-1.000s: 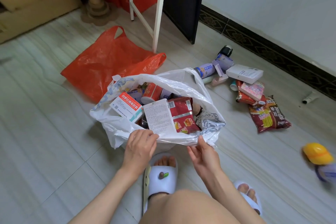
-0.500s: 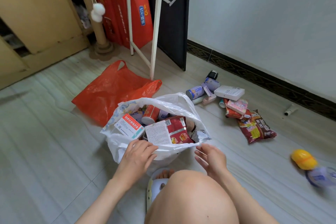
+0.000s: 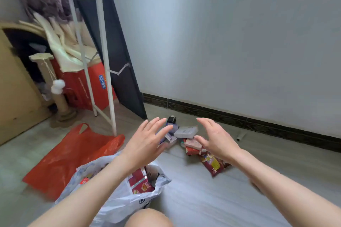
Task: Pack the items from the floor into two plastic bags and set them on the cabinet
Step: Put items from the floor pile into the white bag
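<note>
— Reaching out over the floor, both hands are spread wide: the left hand and the right hand hold nothing, fingers straight and splayed.

— And where is the white bag in all this?

— Standing open on the floor beneath the left forearm, which crosses over its mouth and hides part of what is inside. A red snack packet shows in the opening.

— What lies beyond the white bag?

— Past it, toward the wall, sits the loose pile: a white box, a pink packet just nearer than the box, a dark red snack bag nearer still, and a dark jar at the far end. The left hand covers some purple and white cartons, so I cannot tell how many there are. The right hand hangs above the pink packet, not touching it as far as I can see.

— Anything to the left of the white bag?

— An orange bag lies flat on the floor, touching or nearly touching the white one. Behind that stands a white rack, with a red carton and a scratching post farther back. A small grey tube lies off alone by the skirting.
</note>
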Demonstrator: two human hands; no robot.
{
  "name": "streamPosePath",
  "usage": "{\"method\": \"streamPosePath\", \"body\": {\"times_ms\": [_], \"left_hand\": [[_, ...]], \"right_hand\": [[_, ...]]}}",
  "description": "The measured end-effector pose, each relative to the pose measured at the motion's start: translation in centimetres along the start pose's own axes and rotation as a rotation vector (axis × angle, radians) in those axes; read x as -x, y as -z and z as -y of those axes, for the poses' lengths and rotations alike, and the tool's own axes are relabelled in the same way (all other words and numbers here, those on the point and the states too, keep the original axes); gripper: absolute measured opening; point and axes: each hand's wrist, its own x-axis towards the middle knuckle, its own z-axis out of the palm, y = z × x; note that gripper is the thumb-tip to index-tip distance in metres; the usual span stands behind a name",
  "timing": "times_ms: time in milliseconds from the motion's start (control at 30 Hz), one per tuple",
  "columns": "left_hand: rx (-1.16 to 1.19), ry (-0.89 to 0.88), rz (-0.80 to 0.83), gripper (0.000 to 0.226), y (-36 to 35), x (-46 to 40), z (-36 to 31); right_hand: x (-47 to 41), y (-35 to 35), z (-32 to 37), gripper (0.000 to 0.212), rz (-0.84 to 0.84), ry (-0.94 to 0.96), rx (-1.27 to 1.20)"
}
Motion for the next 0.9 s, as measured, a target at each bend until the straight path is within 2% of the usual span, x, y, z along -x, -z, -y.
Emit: {"method": "streamPosePath", "body": {"times_ms": [167,333,467,633,767,900], "left_hand": [[-0.014,-0.173,0.045,0.056,-0.5,-9.4,-5.3],[0.091,-0.252,0.094,0.055,-5.5,-14.7,-11.4],[0.212,-0.215,0.255,0.055,-14.2,-15.2,-16.0],[0.234,-0.287,0.517,0.061,-25.8,-15.0,-19.1],[0.286,-0.325,0.669,0.065,-33.1,-15.7,-22.5],[0.406,-0.291,0.694,0.069,-37.3,-18.0,-25.5]], "right_hand": [[2.6,5.7,-7.6,0.061,-0.106,-0.038,0.107],[5.9,5.5,-17.8,0.061,-0.088,-0.293,0.088],[8.7,1.3,-26.2,0.063,0.002,-0.553,0.011],[10.4,-5.7,-34.6,0.063,0.112,-0.763,-0.027],[9.9,-10.6,-38.8,0.066,0.141,-0.824,-0.015],[9.4,-13.3,-41.3,0.073,0.201,-0.852,-0.02]]}}
